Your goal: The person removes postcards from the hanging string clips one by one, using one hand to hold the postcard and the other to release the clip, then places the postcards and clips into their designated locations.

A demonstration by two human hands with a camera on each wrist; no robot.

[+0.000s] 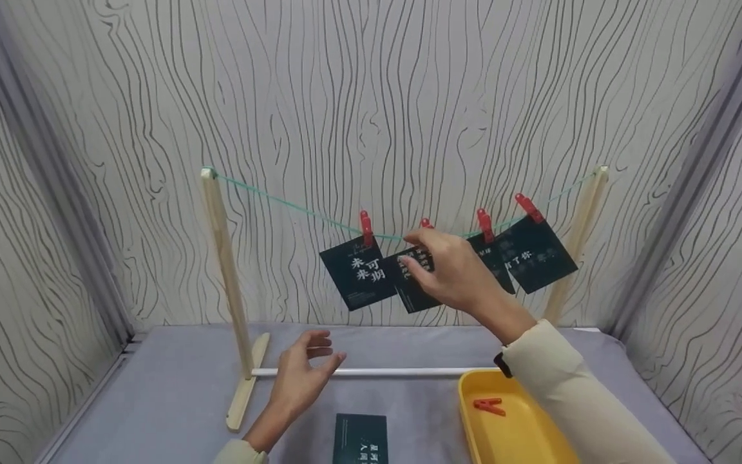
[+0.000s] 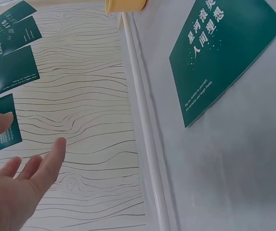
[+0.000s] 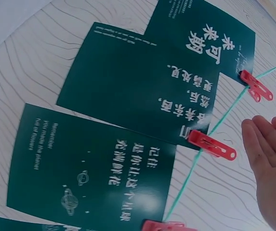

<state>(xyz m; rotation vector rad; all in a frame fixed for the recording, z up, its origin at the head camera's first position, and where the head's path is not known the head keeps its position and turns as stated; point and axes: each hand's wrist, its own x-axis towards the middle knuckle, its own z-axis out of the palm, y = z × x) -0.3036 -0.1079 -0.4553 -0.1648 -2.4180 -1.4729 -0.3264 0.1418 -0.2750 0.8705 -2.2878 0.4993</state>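
Observation:
Several dark green cards with white writing hang from a teal string, clipped by red clothespins. In the head view my right hand (image 1: 458, 274) is raised in front of the second card from the left (image 1: 414, 299), partly covering it and its clothespin (image 1: 426, 223). The right wrist view shows those fingers (image 3: 259, 149) apart from the clothespin (image 3: 214, 144), with nothing in them. Lower down, my left hand (image 1: 299, 377) hovers over the table, fingers loosely bent and holding nothing. Nearest it on the table lies another green card (image 1: 351, 435).
Two wooden posts, left (image 1: 223, 245) and right (image 1: 585, 225), hold the string, with a white rod (image 1: 403, 372) low between them. A yellow tray (image 1: 471, 422) at the right contains a red clothespin (image 1: 490, 406). Wood-patterned walls (image 1: 281, 116) enclose the table.

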